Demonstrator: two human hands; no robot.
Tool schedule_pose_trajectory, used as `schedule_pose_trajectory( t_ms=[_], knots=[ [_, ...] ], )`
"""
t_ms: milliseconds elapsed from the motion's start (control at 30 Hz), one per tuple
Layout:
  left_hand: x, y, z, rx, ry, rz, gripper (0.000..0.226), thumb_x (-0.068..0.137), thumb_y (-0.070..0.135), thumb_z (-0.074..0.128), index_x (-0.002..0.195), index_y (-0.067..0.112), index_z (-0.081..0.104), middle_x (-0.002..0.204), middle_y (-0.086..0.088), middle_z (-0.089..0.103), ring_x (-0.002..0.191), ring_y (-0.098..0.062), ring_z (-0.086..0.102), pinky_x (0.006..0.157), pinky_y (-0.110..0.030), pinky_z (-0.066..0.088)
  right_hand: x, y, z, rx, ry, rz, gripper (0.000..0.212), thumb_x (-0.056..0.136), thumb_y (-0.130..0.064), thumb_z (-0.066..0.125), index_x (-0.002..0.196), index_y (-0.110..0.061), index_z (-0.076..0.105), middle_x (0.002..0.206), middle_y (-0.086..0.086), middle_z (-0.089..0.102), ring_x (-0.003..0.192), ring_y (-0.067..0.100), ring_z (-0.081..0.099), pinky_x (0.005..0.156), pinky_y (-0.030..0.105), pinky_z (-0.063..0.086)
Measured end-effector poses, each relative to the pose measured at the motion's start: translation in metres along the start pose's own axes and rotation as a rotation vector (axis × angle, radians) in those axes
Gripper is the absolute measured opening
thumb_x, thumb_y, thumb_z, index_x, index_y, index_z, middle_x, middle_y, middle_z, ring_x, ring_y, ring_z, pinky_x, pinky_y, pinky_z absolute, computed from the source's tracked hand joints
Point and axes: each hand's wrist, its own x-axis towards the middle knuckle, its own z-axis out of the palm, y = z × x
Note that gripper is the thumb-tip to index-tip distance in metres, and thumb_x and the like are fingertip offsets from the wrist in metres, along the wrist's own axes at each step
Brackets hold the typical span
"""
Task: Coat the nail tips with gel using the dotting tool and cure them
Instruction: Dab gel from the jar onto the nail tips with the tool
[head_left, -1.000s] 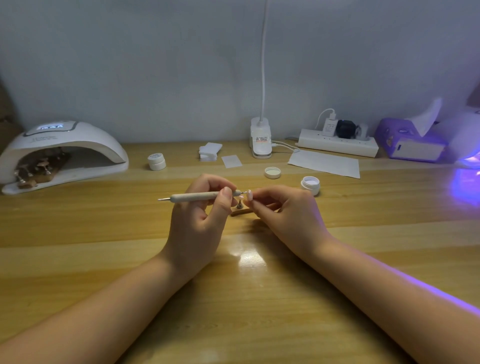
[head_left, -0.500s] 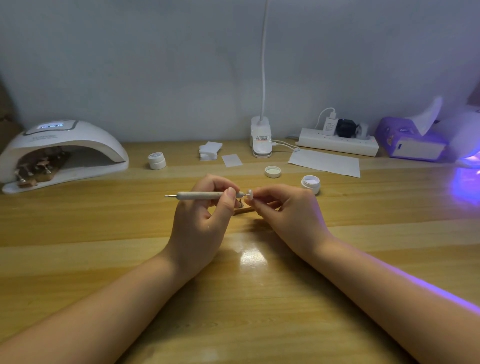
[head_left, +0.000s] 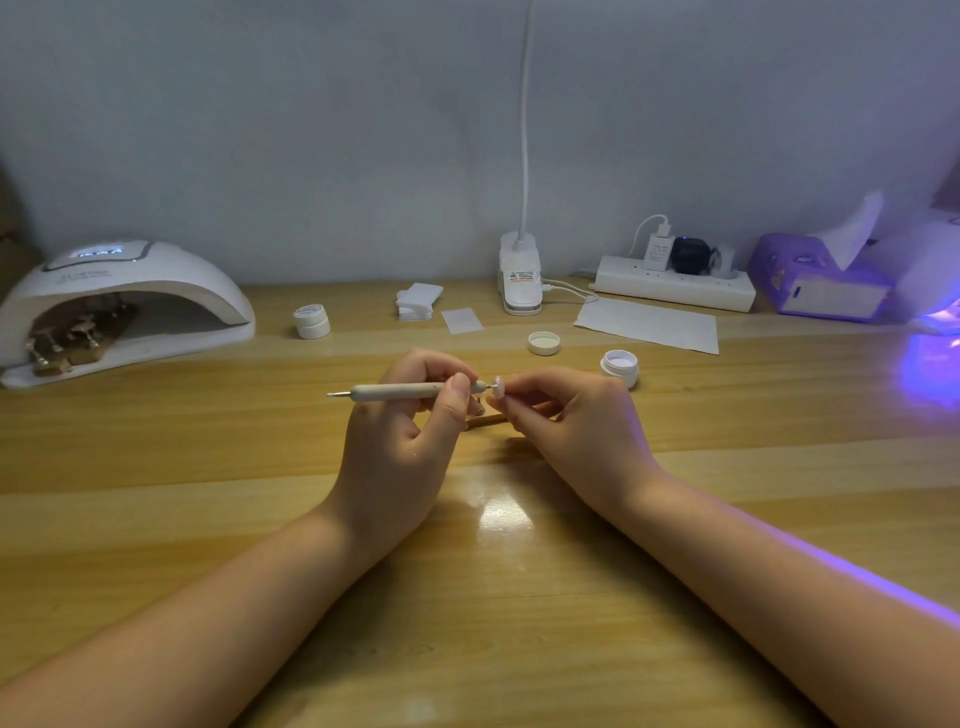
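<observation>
My left hand (head_left: 402, 447) grips a pale dotting tool (head_left: 400, 391) that lies level, its right end touching a small white nail tip (head_left: 498, 387). My right hand (head_left: 571, 421) pinches that nail tip above the wooden table. A thin wooden stand (head_left: 485, 420) shows between the two hands, mostly hidden. An open white gel jar (head_left: 619, 366) stands just right of my right hand, its lid (head_left: 544, 343) lying behind. A white curing lamp (head_left: 122, 306) at the far left holds a wooden rack with several nail tips (head_left: 67, 338) inside.
A closed small jar (head_left: 311, 321), a stack of white pads (head_left: 418, 300) and a loose wipe (head_left: 461, 319) lie at the back. A lamp base (head_left: 519, 280), power strip (head_left: 674, 283), paper sheet (head_left: 649, 325) and purple tissue box (head_left: 821, 275) line the wall. Violet light glows at the right edge.
The dotting tool has levelled out and shifted slightly right against the nail tip. Both hands stay in nearly the same place.
</observation>
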Motion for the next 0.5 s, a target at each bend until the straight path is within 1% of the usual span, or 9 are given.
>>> schedule_pose_trajectory(
  t_ms=[200,300,400,500],
  knots=[
    [0.0005,0.0012,0.0008,-0.007,-0.012,0.006,0.010,0.092,0.019,0.052,0.093,0.016,0.062,0.082,0.002,0.067,0.078,-0.012,0.067,0.068,-0.026,0.054,-0.0001,-0.0003,-0.0001,-0.005,-0.006,-0.009,0.015,0.086,-0.022,0.070,0.100,-0.020,0.075,0.089,-0.006,0.075,0.077,0.011,0.068,0.075,0.039,0.055],
    [0.0006,0.0029,0.0002,-0.041,0.039,0.005,0.010,0.092,0.019,0.052,0.092,0.017,0.062,0.080,-0.001,0.068,0.076,-0.013,0.067,0.067,-0.027,0.055,-0.0002,-0.0013,-0.0001,0.003,-0.002,-0.004,0.015,0.086,-0.024,0.070,0.099,-0.020,0.076,0.088,-0.007,0.075,0.076,0.010,0.068,0.077,0.039,0.055],
    [0.0013,0.0045,-0.0007,-0.103,0.090,-0.027,0.011,0.091,0.019,0.052,0.092,0.017,0.062,0.083,0.001,0.069,0.075,-0.013,0.067,0.066,-0.024,0.054,-0.0004,-0.0019,-0.0005,0.017,-0.007,0.006,0.016,0.085,-0.026,0.070,0.098,-0.019,0.076,0.089,-0.006,0.074,0.077,0.009,0.068,0.076,0.039,0.055],
    [0.0013,0.0050,0.0002,-0.116,0.091,-0.032,0.011,0.091,0.018,0.052,0.091,0.016,0.062,0.082,0.000,0.069,0.075,-0.013,0.067,0.065,-0.024,0.054,-0.0001,-0.0008,-0.0003,0.017,-0.012,0.012,0.017,0.085,-0.026,0.070,0.100,-0.019,0.075,0.090,-0.004,0.074,0.077,0.011,0.068,0.075,0.039,0.055]
  ],
)
